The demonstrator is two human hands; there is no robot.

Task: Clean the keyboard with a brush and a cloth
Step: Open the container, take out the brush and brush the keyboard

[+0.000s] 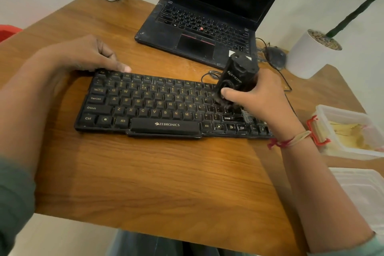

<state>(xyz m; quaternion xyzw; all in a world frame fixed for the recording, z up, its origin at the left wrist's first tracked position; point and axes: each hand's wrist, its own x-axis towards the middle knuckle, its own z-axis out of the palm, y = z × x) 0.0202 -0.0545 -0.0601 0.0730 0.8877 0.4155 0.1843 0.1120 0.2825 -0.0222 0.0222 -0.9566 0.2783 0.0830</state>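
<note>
Bearing down on the right-hand keys, a black brush (pixel 236 75) was held nearly upright in the right grip (pixel 255 100), fingers closed round its body. Its bristles were set on the black keyboard (pixel 158 108), which was laid mid-frame on the wooden desk (pixel 158 172). The left grip (pixel 87 56) was rested, holding nothing, on the keyboard's upper left corner. An open laptop (pixel 197 27) was seen behind, upper centre.

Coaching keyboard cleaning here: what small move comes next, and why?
Probably sweep the black cylindrical brush leftward along the black Zebronics keyboard: the right hand holds its bristles at the right-end keys, while the left hand touches the top-left corner.
</note>
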